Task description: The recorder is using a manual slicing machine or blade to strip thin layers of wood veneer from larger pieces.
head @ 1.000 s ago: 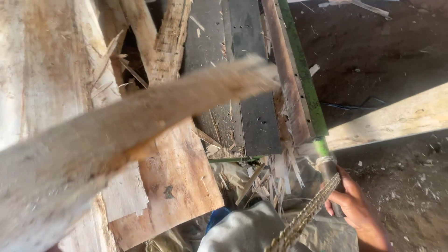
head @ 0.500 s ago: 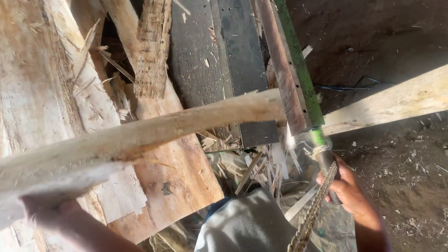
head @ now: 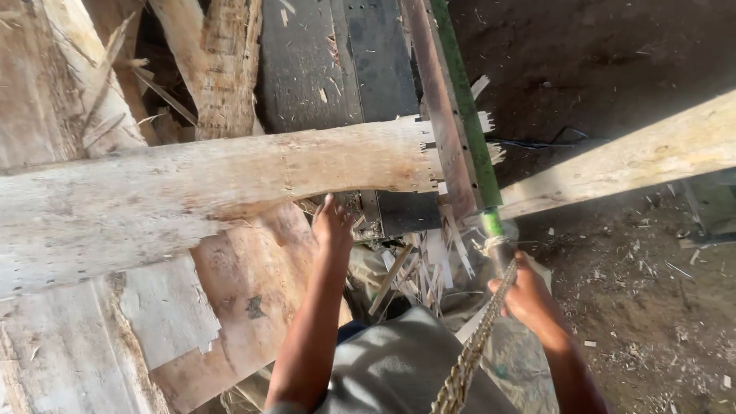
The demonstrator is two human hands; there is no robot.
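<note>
A long rough wooden slab lies crosswise over the grey machine bed, its splintered end against a green and rust metal bar. My left hand reaches up under the slab's lower edge and touches it; I cannot see the fingers closed on it. My right hand is wrapped around the lower end of the green bar, where a braided rope is tied and runs down toward me.
Stacked veneer sheets and boards lie at lower left, split logs at the top. A pale wooden beam crosses the dirt floor at right. Wood splinters litter the gap below the machine.
The slab has swung down and now lies more level across the bed. My left arm has come into view and reached up to its underside. My right hand stays on the bar.
</note>
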